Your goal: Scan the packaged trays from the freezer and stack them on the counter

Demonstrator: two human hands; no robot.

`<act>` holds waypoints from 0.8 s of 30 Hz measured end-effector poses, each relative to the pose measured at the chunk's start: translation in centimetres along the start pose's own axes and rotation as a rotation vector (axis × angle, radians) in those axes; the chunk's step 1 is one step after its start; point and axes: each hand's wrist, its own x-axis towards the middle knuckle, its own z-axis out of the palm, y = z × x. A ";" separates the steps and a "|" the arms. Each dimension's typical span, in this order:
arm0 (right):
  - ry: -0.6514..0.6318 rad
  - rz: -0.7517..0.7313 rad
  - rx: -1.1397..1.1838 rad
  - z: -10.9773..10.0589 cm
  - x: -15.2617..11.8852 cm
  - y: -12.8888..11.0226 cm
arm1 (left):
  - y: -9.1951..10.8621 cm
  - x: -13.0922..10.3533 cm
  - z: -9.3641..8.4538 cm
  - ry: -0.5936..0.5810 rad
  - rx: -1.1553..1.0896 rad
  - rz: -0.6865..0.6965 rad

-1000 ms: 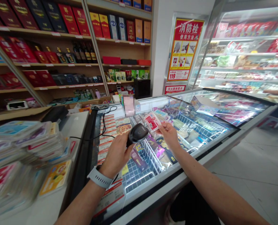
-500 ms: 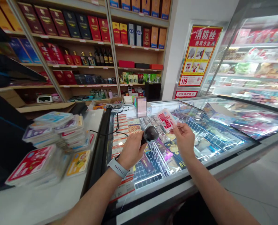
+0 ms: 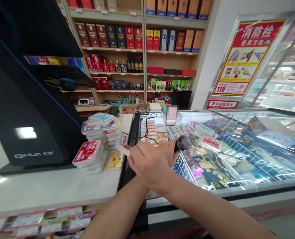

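Observation:
My right hand [image 3: 151,164] crosses over my left forearm and pinches a small flat package [image 3: 123,149] at the counter's edge, right of the stacks. Behind it, my left hand [image 3: 168,151], partly hidden, grips a black handheld scanner [image 3: 183,144] above the glass freezer. Stacks of flat packages stand on the white counter: a red-topped stack [image 3: 87,152], a stack with purple and blue tops [image 3: 97,122], and a yellow package [image 3: 114,159] beside them. A red-and-white package [image 3: 210,143] and a pale blue one [image 3: 206,131] lie on the freezer glass.
A large black terminal [image 3: 35,109] stands on the counter [image 3: 62,189] at the left. The freezer [image 3: 237,191] runs off to the right, with an opened carton [image 3: 274,134] on it. A black cable [image 3: 147,131] trails across the glass. Shelves of boxes [image 3: 129,36] stand behind.
My right hand has moved left across my left arm with a package, towards the stacks. The view has turned left, bringing more of the terminal into sight. The scanner remains in my left hand.

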 end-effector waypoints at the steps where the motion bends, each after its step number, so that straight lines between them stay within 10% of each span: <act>1: -0.047 -0.039 -0.028 0.9 0.5 -1.0 | 0.0 0.1 0.0 -0.015 0.005 0.015; 17: -0.404 -0.290 0.006 8.5 2.7 -6.1 | -1.1 0.4 -0.1 0.009 -0.028 0.069; 24: -0.394 -0.259 0.042 7.1 1.9 -5.2 | -1.1 0.4 0.0 -0.005 -0.012 0.085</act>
